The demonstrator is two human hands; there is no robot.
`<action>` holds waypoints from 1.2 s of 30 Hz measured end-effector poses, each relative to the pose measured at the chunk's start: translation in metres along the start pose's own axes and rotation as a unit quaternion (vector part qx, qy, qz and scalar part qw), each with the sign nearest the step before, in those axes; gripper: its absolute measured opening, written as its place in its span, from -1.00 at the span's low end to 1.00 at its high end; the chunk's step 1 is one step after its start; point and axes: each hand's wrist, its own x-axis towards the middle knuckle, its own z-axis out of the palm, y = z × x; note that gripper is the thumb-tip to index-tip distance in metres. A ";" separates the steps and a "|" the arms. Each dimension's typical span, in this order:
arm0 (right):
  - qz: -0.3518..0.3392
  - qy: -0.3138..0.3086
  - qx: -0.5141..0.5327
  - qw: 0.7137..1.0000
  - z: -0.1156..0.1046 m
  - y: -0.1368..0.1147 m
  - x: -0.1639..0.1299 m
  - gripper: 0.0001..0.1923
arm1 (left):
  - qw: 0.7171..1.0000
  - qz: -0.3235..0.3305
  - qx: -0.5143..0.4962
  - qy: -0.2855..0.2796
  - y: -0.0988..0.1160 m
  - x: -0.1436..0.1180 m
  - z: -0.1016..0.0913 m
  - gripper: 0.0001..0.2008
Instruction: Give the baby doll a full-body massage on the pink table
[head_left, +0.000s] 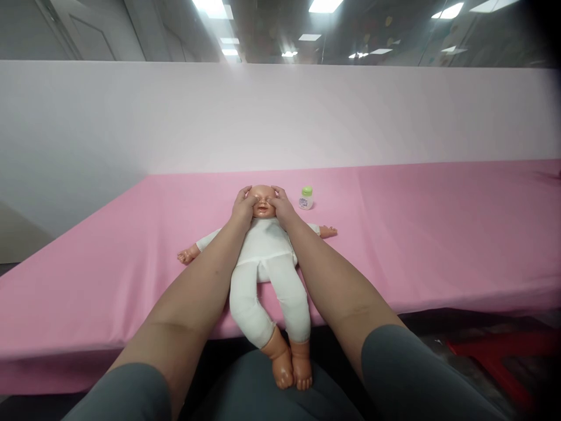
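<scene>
A baby doll (266,245) with a white cloth body lies on its back, its bare feet hanging over the near table edge towards my lap. My left hand (243,207) cups the left side of the doll's head (263,209), thumb on the cheek beside the nose. On the other side, my right hand (281,206) holds the head the same way, its thumb on the opposite cheek. Fingers of both hands wrap round the sides of the head, partly out of sight. The doll's arms stretch out to either side, passing under my forearms.
A small clear bottle with a green cap (306,199) stands right of the doll's head. Pink cloth (421,234) covers the table, which meets a white wall (280,117) at the back. Something red (504,351) shows below the table at the right.
</scene>
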 end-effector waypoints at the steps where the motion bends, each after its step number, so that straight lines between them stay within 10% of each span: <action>1: 0.001 0.004 -0.004 1.000 0.000 0.000 0.000 -0.30 | 1.000 0.000 0.006 0.001 0.000 0.000 0.000 -0.31; 19: 0.047 0.000 0.047 0.998 0.004 -0.015 -0.005 -0.25 | 0.999 -0.046 0.011 0.010 0.015 -0.005 0.005 -0.29; 36: 0.039 0.025 0.039 0.998 -0.008 0.018 -0.004 -0.20 | 0.999 -0.015 -0.014 0.029 -0.027 -0.011 0.004 -0.35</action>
